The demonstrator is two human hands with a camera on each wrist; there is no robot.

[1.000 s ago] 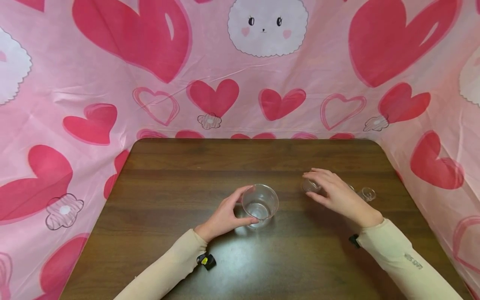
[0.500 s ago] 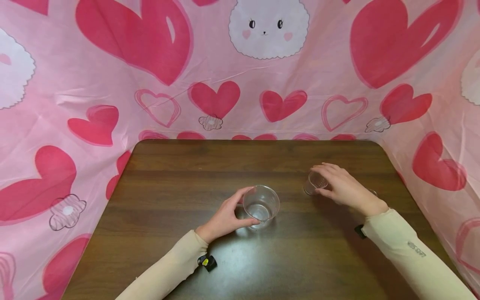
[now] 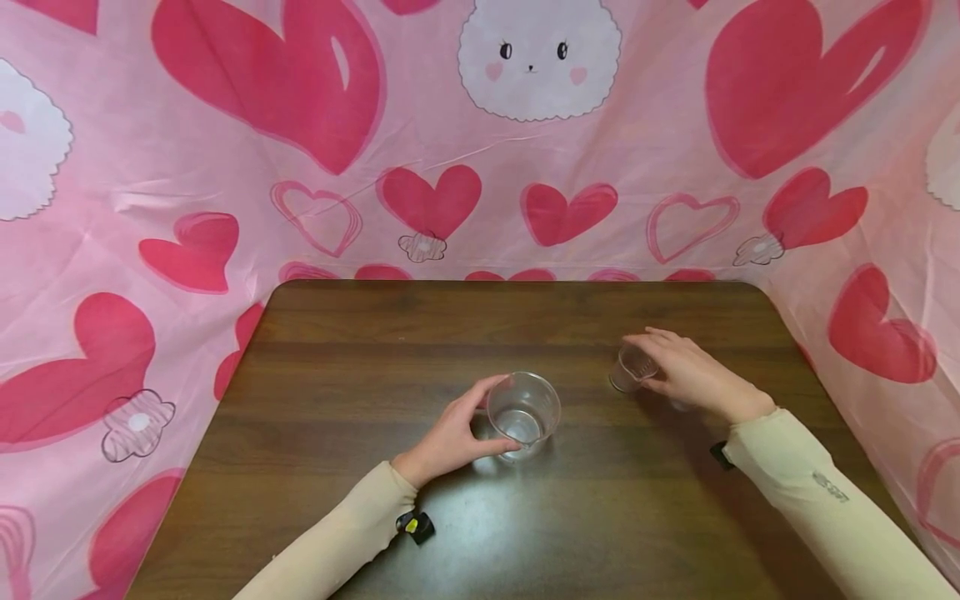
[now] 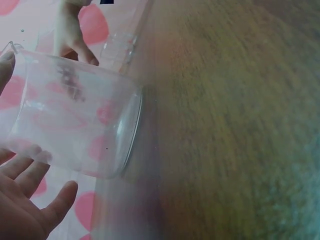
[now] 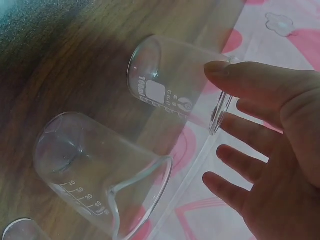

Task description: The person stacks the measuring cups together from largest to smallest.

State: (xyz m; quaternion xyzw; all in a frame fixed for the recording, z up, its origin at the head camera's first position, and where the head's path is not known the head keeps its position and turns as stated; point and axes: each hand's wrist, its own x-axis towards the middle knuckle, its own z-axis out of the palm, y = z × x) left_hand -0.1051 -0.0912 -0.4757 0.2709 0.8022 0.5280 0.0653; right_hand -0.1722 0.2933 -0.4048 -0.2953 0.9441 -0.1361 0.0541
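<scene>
My left hand (image 3: 450,429) holds a large clear glass beaker (image 3: 528,417) upright on the table, fingers and thumb around its side. In the left wrist view this beaker (image 4: 72,120) shows a spout at its rim. Farther right, my right hand (image 3: 697,379) grips a smaller beaker (image 3: 626,371) near its rim. The right wrist view shows white print on the smaller beaker (image 5: 165,95), including a 100 ml mark. Thumb and index finger lie on either side of its rim there, with the other fingers spread. Both beakers look to contain nothing.
Close beside the right hand stands a beaker with a spout and white scale (image 5: 80,165). Part of another glass piece (image 5: 22,230) shows at the corner. The hand mostly hides these in the head view. Pink heart-patterned cloth (image 3: 570,142) surrounds the brown wooden table (image 3: 450,321).
Over the smaller beaker, my right hand has shifted slightly right and closed in at the rim, uncovering more of the glass. My left hand and the large beaker have stayed in place.
</scene>
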